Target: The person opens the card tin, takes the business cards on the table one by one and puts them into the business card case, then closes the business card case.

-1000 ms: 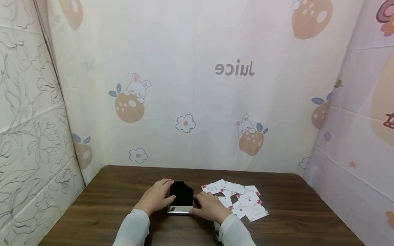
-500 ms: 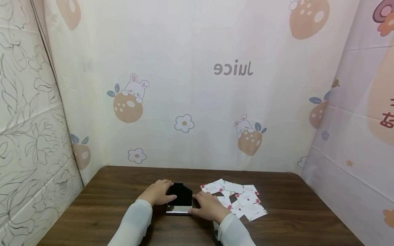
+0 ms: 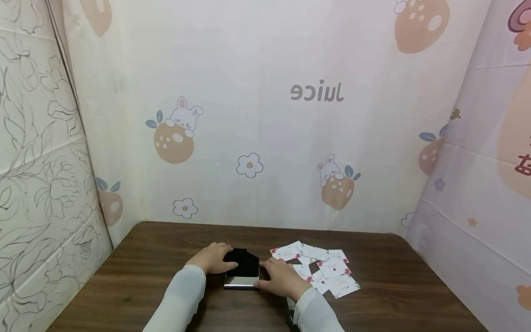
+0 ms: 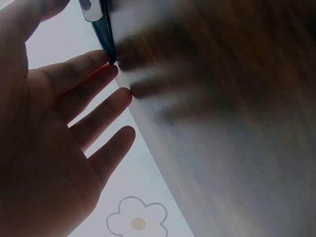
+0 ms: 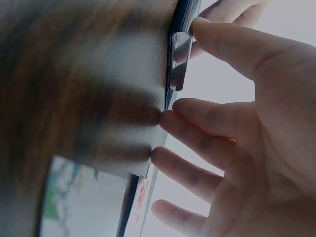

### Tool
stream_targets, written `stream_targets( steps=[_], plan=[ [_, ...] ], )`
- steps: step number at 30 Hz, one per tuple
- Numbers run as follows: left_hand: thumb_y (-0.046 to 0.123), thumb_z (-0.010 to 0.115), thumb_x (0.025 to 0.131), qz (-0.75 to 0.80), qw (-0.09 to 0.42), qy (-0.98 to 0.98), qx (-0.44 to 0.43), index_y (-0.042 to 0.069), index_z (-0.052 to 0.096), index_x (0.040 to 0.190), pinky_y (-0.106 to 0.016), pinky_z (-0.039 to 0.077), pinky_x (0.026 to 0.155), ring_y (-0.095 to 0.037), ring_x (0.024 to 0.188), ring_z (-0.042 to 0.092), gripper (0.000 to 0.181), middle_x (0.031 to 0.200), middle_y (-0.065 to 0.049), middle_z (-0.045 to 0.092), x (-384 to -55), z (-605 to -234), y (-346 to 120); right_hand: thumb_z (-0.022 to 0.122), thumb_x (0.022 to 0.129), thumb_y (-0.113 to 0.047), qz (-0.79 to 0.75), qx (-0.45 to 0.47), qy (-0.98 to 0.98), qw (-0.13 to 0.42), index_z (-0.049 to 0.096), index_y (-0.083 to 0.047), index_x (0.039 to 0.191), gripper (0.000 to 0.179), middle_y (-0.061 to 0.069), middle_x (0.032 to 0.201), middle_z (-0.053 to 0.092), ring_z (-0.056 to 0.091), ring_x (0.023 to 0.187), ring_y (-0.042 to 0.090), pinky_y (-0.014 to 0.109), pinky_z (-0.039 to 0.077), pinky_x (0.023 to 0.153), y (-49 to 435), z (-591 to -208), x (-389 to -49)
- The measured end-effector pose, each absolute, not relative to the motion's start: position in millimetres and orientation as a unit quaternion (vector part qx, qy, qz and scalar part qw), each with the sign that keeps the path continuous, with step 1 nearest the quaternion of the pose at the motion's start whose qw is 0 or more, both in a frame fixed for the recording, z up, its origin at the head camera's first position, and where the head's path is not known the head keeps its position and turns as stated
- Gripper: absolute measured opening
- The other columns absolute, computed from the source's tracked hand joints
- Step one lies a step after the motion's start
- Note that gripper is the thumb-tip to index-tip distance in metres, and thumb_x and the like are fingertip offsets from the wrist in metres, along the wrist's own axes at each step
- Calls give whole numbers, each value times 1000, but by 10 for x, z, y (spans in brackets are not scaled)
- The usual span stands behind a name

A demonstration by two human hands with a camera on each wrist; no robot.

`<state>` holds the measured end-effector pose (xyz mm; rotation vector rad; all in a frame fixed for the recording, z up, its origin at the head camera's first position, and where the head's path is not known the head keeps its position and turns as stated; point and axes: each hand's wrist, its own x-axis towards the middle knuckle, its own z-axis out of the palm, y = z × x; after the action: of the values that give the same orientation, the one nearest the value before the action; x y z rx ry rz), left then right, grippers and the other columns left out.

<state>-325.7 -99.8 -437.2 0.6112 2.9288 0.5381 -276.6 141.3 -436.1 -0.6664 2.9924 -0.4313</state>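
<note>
While a black case [image 3: 244, 264] with a silver near strip [image 3: 239, 281] lies flat on the counter [image 3: 381, 260], both hands flank it. Left hand [image 3: 212, 259]: fingers straight, slightly spread, index tip at the case's edge, thumb reaching over the black part. Right hand [image 3: 283, 277]: fingers extended, thumb against the case's edge near the silver strip. Neither hand is curled round it. Overlapping printed cards [image 3: 335, 269] just beyond the right hand.

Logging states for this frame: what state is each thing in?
Flat black case with shiny silver front strip: on brown wood-grain table; open or shut unclear.
White rectangular cards with pink prints: spread out, overlapping.
Left hand: fingers extended, at case's left edge.
Right hand: fingers extended, thumb at case's front right corner.
</note>
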Motion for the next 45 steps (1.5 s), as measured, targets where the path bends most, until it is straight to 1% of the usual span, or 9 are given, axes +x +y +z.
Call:
stream_targets(
  steps=[5, 9, 18, 22, 28, 34, 45],
  plan=[
    [40, 67, 94, 189, 60, 958, 209, 3, 58, 138, -56, 37, 108, -39, 136, 43, 58, 145, -17, 50, -3227, -4360, -1015, 71, 89, -50, -146, -214, 965, 28, 64, -7, 132, 61, 8, 123, 63, 58, 113, 29, 55, 47, 92, 1416, -4370, -2764],
    [37, 68, 95, 198, 65, 954, 214, 3, 59, 138, -55, 36, 109, -39, 137, 43, 56, 146, -17, 50, -3203, -4351, -1034, 71, 89, -50, -145, -212, 966, 29, 65, -8, 132, 61, 8, 122, 64, 58, 112, 29, 55, 46, 93, 1419, -4370, -2762],
    [37, 68, 94, 212, 65, 944, 245, 1, 60, 135, -54, 38, 108, -38, 134, 47, 55, 143, -16, 54, -3190, -4399, -1087, 71, 89, -50, -148, -206, 967, 37, 65, -8, 133, 61, 8, 123, 63, 58, 112, 29, 56, 46, 94, 1427, -4371, -2763],
    [40, 71, 91, 220, 79, 935, 267, 2, 59, 137, -55, 38, 108, -37, 134, 47, 61, 144, -15, 53, -3189, -4419, -1157, 71, 89, -50, -147, -208, 966, 34, 65, -8, 132, 61, 8, 123, 64, 58, 112, 29, 55, 46, 94, 1423, -4385, -2762],
    [46, 77, 85, 217, 117, 923, 294, 4, 53, 143, -57, 37, 108, -36, 137, 44, 75, 148, -13, 49, -3185, -4391, -1262, 71, 89, -51, -144, -204, 968, 37, 65, -9, 132, 61, 7, 122, 64, 58, 111, 28, 54, 46, 93, 1417, -4393, -2762],
    [51, 82, 79, 210, 125, 925, 291, 6, 50, 146, -56, 38, 108, -35, 136, 44, 86, 149, -14, 47, -3187, -4379, -1258, 70, 89, -52, -141, -204, 968, 38, 65, -9, 132, 61, 6, 122, 63, 58, 109, 27, 54, 47, 93, 1422, -4396, -2784],
    [50, 82, 78, 215, 112, 928, 282, 5, 52, 145, -56, 40, 106, -36, 134, 47, 86, 148, -14, 48, -3166, -4366, -1207, 70, 89, -53, -136, -202, 969, 34, 65, -9, 132, 62, 7, 124, 63, 58, 111, 28, 55, 46, 94, 1424, -4401, -2803]
  ],
)
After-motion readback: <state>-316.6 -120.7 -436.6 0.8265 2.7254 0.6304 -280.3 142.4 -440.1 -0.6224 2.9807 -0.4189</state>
